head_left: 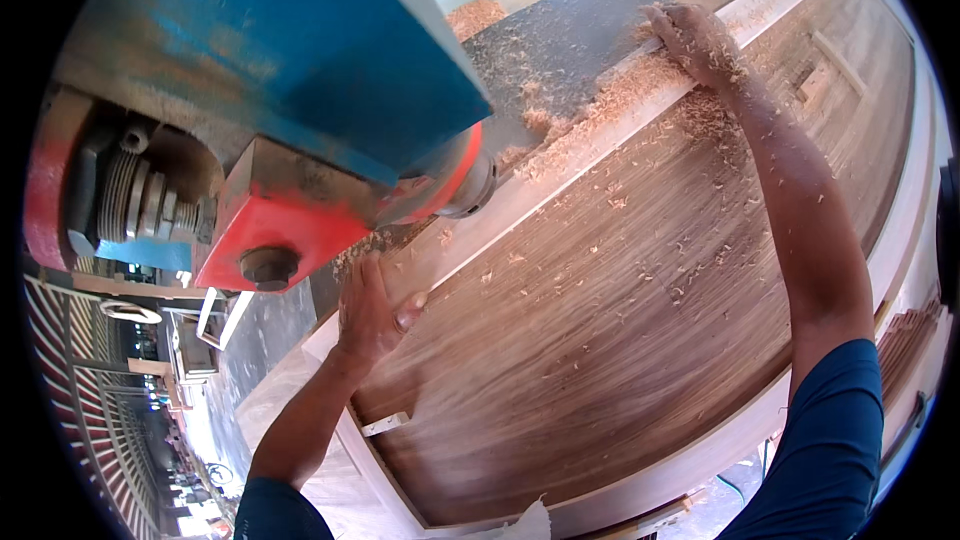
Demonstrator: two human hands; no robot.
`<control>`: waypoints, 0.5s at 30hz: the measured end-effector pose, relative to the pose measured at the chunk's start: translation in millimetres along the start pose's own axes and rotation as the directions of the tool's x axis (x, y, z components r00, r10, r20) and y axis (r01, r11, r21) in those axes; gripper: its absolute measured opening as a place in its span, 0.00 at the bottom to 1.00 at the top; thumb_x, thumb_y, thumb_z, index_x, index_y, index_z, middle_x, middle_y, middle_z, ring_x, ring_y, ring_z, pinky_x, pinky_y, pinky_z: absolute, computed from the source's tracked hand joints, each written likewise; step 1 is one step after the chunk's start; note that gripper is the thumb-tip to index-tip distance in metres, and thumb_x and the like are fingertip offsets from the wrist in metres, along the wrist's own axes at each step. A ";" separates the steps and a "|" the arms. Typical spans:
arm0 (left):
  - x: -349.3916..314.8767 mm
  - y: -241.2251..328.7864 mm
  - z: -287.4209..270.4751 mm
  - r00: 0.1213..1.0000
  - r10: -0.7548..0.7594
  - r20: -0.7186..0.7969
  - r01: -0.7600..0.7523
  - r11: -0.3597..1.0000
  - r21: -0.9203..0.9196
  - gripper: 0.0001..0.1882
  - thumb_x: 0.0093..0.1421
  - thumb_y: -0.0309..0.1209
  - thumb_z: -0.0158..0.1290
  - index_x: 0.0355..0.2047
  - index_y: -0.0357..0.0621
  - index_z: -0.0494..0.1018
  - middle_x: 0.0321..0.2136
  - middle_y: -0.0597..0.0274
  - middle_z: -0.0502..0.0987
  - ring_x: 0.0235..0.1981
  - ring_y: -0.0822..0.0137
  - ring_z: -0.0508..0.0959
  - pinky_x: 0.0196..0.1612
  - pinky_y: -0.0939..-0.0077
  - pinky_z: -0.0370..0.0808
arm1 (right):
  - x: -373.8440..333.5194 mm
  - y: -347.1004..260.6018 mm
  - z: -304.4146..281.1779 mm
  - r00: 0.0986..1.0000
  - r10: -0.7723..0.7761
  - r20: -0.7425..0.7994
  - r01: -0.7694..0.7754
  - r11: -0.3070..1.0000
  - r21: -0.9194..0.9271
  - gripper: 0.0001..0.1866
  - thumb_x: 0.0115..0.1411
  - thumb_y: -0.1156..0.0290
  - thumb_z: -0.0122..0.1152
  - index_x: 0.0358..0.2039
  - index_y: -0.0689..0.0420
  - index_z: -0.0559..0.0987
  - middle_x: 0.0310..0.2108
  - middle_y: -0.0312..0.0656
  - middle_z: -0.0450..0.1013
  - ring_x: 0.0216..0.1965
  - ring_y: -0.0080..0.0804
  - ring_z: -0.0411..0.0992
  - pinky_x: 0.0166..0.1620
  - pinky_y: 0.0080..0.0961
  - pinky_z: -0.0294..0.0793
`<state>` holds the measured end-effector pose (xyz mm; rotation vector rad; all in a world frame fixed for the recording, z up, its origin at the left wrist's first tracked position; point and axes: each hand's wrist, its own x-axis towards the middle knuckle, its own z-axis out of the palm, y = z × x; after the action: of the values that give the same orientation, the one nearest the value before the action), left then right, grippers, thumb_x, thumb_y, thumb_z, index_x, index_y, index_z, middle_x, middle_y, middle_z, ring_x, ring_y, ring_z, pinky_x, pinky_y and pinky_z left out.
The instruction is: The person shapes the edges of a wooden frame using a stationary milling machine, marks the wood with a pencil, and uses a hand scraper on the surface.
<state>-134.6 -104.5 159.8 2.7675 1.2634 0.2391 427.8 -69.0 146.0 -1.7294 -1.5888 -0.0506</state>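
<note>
A large wooden panel (590, 280) with a raised pale frame rail (590, 145) lies under a blue and red woodworking machine. My left hand (372, 318) rests on the near left end of the rail, fingers stretched forward and thumb apart. Farther off to the right, my right hand (697, 48) is curled over the same rail, its fingertips partly covered by curly wood shavings. Between the hands, the machine's round metal chuck (472, 190) hangs close over the rail; its cutting end is hidden. Heaped wood shavings (640, 80) line the rail and are strewn over the panel.
The machine's blue housing (270, 50) and red bracket (290, 210) fill the upper left, close to my left hand. Behind the rail is a grey machine table (570, 25). A small wood block (813, 81) lies on the panel at right. Stacked wood strips (908, 350) stand beyond.
</note>
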 end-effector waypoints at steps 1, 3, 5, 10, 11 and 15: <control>-3.0 -2.8 1.1 1.000 0.015 -0.011 -0.014 1.000 0.015 0.51 0.56 0.68 0.50 0.56 0.26 0.58 0.43 0.37 0.66 0.45 0.39 0.69 0.51 0.49 0.67 | -1.4 -1.7 2.4 1.000 0.001 -0.016 -0.001 1.000 0.014 0.23 0.68 0.53 0.55 0.38 0.63 0.83 0.32 0.56 0.80 0.37 0.52 0.79 0.43 0.43 0.76; -3.4 -3.7 1.1 1.000 0.019 -0.013 -0.019 1.000 0.022 0.51 0.55 0.67 0.51 0.56 0.26 0.58 0.43 0.37 0.66 0.45 0.39 0.69 0.50 0.48 0.67 | 0.2 4.2 -0.2 0.995 -0.065 -0.072 0.062 0.997 -0.042 0.22 0.68 0.53 0.55 0.39 0.62 0.83 0.33 0.56 0.80 0.38 0.51 0.79 0.44 0.44 0.76; 0.9 -0.1 1.5 1.000 -0.002 0.005 0.001 1.000 0.006 0.50 0.55 0.66 0.53 0.55 0.26 0.58 0.43 0.37 0.66 0.45 0.39 0.69 0.50 0.48 0.67 | -1.4 7.8 1.6 1.000 -0.024 -0.013 0.023 0.997 -0.071 0.22 0.67 0.53 0.55 0.40 0.61 0.83 0.34 0.55 0.80 0.39 0.51 0.78 0.46 0.44 0.75; 2.7 0.3 -0.6 1.000 0.009 -0.013 -0.009 1.000 0.013 0.49 0.55 0.65 0.54 0.54 0.27 0.59 0.42 0.37 0.67 0.44 0.39 0.69 0.50 0.49 0.67 | -1.3 8.6 2.9 0.997 0.019 -0.081 -0.023 0.999 -0.044 0.21 0.67 0.52 0.55 0.43 0.58 0.83 0.37 0.53 0.79 0.42 0.51 0.77 0.47 0.44 0.75; 3.8 -0.1 -0.3 0.999 0.037 -0.034 -0.036 0.999 0.022 0.49 0.55 0.65 0.54 0.54 0.27 0.59 0.42 0.37 0.67 0.44 0.39 0.69 0.49 0.49 0.67 | -1.3 12.3 2.5 0.994 -0.031 -0.101 0.024 0.998 -0.066 0.23 0.68 0.52 0.53 0.40 0.61 0.82 0.34 0.55 0.78 0.39 0.51 0.78 0.45 0.44 0.74; 8.5 -6.7 0.8 0.997 0.064 -0.045 -0.062 0.997 0.056 0.48 0.54 0.65 0.55 0.52 0.28 0.59 0.41 0.38 0.67 0.44 0.39 0.69 0.49 0.49 0.68 | -1.9 7.3 3.7 0.992 -0.052 -0.112 0.044 0.997 -0.069 0.27 0.71 0.52 0.48 0.32 0.67 0.80 0.27 0.59 0.76 0.33 0.54 0.77 0.41 0.43 0.73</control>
<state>-134.0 -93.7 158.9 2.8671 1.2117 0.2800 432.0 -68.0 138.7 -1.7073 -1.5606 -0.2233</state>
